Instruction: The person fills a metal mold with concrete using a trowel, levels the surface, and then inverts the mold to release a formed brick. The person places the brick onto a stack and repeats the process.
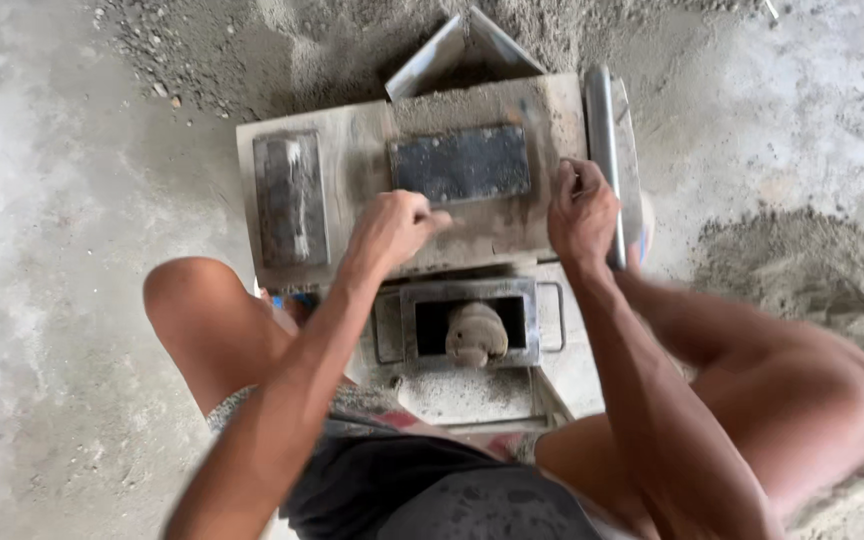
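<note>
A dark filled mould cavity (460, 163) was seen packed level in the grey work board (352, 140), with a second filled cavity (291, 197) left of it. The left hand (392, 228) was closed loosely, fingertips pressed to the board just below the cavity, nothing visibly held; the right hand (580, 208) was clenched around a metal bar (602, 150) at the board's right edge. Filling was judged done; an empty metal frame (469, 322) lay below, a sand heap (812, 270) to the right.

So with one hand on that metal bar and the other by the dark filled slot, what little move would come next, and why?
Probably a sweep of the metal bar leftward across the dark block. The right hand grips the bar at the board's right edge, the left hand rests just below the block, and loose grit lies around it.
</note>
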